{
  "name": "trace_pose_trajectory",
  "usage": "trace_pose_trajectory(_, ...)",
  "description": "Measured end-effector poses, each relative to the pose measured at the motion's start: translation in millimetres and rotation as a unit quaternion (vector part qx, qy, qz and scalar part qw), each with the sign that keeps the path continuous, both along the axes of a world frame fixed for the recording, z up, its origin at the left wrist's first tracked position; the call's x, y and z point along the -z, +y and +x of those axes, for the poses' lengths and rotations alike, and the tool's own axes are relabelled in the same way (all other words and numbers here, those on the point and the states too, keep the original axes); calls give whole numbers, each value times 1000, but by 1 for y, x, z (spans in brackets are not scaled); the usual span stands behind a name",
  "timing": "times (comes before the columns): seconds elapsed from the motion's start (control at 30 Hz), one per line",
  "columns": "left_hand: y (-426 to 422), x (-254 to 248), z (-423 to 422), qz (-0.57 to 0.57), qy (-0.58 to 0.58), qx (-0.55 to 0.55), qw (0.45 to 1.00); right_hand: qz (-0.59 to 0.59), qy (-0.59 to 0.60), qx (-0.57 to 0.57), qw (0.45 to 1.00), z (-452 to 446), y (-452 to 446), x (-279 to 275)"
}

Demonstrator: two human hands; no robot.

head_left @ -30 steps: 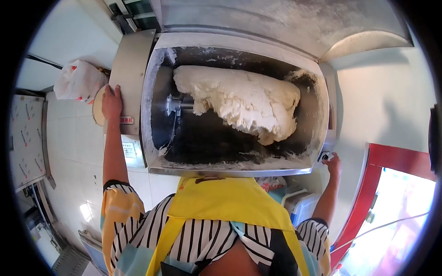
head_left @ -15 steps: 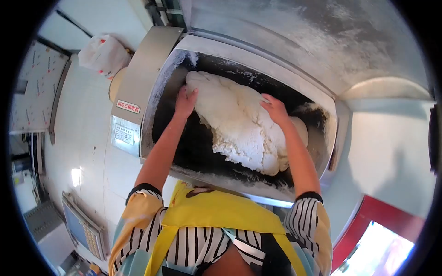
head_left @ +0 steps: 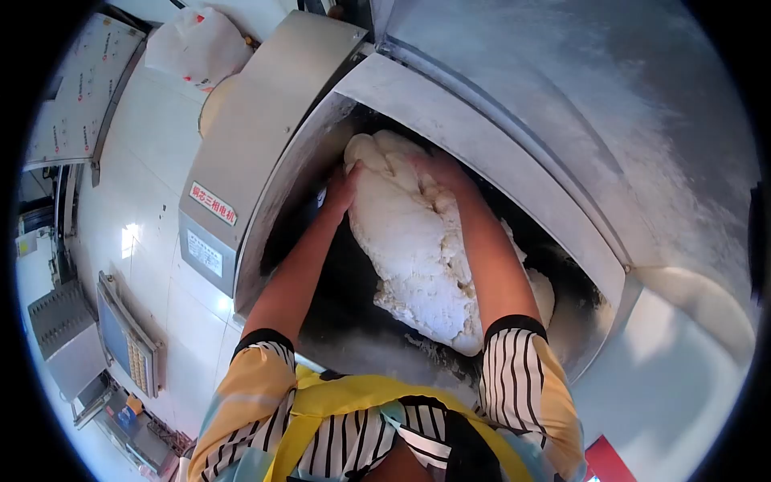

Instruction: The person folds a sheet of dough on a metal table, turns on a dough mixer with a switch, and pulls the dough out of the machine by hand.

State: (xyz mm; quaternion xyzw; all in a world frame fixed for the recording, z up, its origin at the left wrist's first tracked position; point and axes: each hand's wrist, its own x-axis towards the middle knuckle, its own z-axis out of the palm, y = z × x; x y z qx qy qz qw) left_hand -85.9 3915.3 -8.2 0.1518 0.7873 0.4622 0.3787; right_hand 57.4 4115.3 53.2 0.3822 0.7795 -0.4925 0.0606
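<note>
Pale floor (head_left: 181,265) shows left of a steel mixer (head_left: 273,104), whose trough (head_left: 474,136) walls in the dough (head_left: 418,265). Its far end lies between the hands: left hand (head_left: 342,191) clasping the left edge, right hand (head_left: 439,170) the folded top, fingers partly hidden, probably opposed because so soft a mass sags.

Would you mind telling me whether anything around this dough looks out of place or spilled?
Nothing clearly stands out. The dough lies inside the metal trough, with the left hand and right hand on it. Its ragged surface and whitish smears on the metal panel beyond seem ordinary for dough work.
</note>
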Motion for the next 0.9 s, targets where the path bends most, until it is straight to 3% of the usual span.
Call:
trace_pose_trajectory(0.03, 2, 7, -1, -7, 18, -12, 1000, -53, 30, 25, 998, -1, 6, -3)
trace_pose_trajectory(0.1, 5, 11, -4, 21, -74, -36, 996, -86, 63, 52, 993, -8, 17, -5)
trace_pose_trajectory(0.23, 19, -5, -6, 11, -242, -166, 956, -65, 89, 61, 992, -14, 27, 1)
trace_pose_trajectory(0.33, 23, 8, -10, 106, -383, -182, 900, -40, 96, 57, 993, -11, 21, -1)
trace_pose_trajectory(0.43, 25, -4, -6, 242, -372, -169, 880, -14, 105, 58, 993, 2, 10, -14)
trace_pose_trajectory(0.47, 23, -18, -2, 276, -427, -163, 845, -16, 109, 57, 992, 6, 7, -19)
trace_pose_trajectory(0.6, 2, -32, 10, 223, -197, 28, 954, -78, 154, 50, 984, 36, -32, -62)
trace_pose_trajectory(0.7, -22, -45, 23, 167, -12, 183, 969, -108, 191, 30, 975, 73, -79, -115)
trace_pose_trajectory(0.73, -22, -71, 29, 220, -335, 101, 910, -124, 198, 26, 972, 89, -97, -127)
trace_pose_trajectory(0.77, -23, -100, 36, 244, -619, 4, 747, -139, 206, 23, 968, 105, -114, -137)
trace_pose_trajectory(0.87, -47, -116, 63, 138, -447, 95, 879, -110, 170, -51, 978, 148, -158, -152)
trace_pose_trajectory(0.9, -50, -135, 69, 85, -449, 124, 881, -88, 155, -78, 981, 161, -173, -150)
